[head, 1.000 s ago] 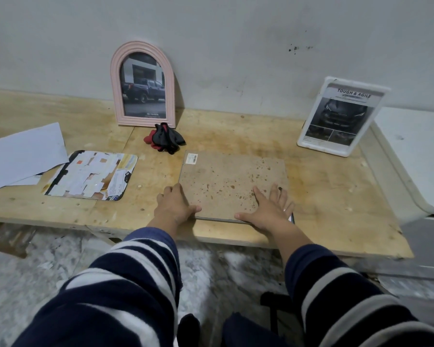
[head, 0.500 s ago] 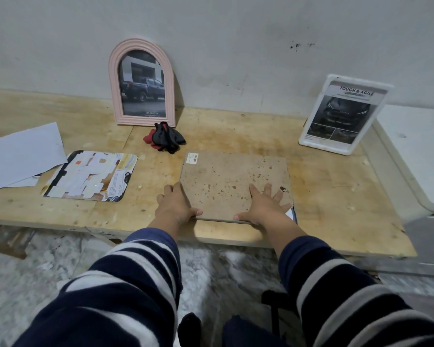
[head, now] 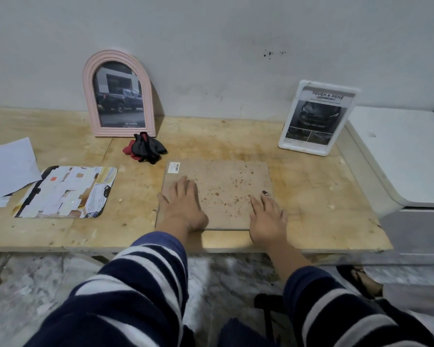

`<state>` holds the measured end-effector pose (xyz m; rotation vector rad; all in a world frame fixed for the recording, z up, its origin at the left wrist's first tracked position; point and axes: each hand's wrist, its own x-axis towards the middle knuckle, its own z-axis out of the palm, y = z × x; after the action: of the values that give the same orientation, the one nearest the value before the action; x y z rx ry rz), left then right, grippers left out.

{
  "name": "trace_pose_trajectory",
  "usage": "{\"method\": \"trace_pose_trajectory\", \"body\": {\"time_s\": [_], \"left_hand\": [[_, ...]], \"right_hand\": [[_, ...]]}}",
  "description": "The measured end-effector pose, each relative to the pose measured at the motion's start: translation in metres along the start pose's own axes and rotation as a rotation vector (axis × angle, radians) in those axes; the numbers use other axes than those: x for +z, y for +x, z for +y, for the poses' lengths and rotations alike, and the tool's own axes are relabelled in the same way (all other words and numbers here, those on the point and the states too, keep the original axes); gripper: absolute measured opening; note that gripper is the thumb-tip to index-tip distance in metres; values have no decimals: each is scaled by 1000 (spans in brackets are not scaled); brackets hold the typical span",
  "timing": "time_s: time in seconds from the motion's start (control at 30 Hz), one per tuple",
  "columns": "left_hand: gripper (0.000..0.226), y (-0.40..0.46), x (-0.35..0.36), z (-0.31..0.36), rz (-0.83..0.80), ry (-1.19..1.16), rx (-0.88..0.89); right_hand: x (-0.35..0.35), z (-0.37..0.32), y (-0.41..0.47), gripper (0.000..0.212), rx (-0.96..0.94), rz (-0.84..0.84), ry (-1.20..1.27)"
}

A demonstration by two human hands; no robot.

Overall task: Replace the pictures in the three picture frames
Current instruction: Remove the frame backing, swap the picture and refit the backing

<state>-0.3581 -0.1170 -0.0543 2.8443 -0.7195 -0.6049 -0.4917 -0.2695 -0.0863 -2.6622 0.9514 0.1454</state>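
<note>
A large frame lies face down on the wooden table (head: pixel 311 209), showing its brown backing board (head: pixel 223 186) with a barcode sticker. My left hand (head: pixel 183 204) rests flat on the board's left part, fingers apart. My right hand (head: pixel 267 216) lies flat on its near right corner, beside a small black clip. A pink arched frame (head: pixel 118 93) with a truck photo leans on the wall at the back left. A white rectangular frame (head: pixel 316 118) with a car leaflet leans at the back right.
A printed sheet (head: pixel 65 191) covered with white scraps lies left of the board. White papers (head: pixel 8 166) sit at the far left edge. Black and red gloves (head: pixel 145 147) lie before the pink frame. A white appliance (head: pixel 406 159) borders the table's right side.
My left hand moved from the board's left edge onto its surface. My right hand slid right to the near right corner, and both now press flat.
</note>
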Motion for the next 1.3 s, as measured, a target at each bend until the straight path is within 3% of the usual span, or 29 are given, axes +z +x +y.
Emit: {"method": "trace_pose_trajectory", "body": {"time_s": [0.07, 0.13, 0.3, 0.43, 0.77, 0.93, 1.1, 1.2, 1.3], "left_hand": [[78, 2, 8, 17, 22, 29, 75], [69, 7, 15, 32, 12, 61, 155], [57, 22, 28, 58, -54, 189, 283], [52, 27, 29, 65, 51, 207, 289], [48, 45, 12, 74, -77, 334, 302], [43, 47, 10, 76, -87, 363, 320], [34, 54, 2, 89, 32, 355, 371], [35, 68, -4, 104, 108, 291, 375], [48, 88, -8, 120, 26, 197, 413]], "right_hand": [[-2, 4, -1, 62, 165, 94, 15], [-9, 11, -2, 71, 258, 63, -17], [-6, 28, -1, 65, 135, 162, -168], [-15, 34, 9, 74, 208, -162, -149], [-47, 21, 16, 69, 293, -328, -103], [-48, 19, 16, 66, 343, -266, -2], [-45, 28, 43, 28, 400, -53, 140], [-43, 34, 67, 26, 465, 1, 377], [-41, 37, 90, 34, 516, 3, 564]]}}
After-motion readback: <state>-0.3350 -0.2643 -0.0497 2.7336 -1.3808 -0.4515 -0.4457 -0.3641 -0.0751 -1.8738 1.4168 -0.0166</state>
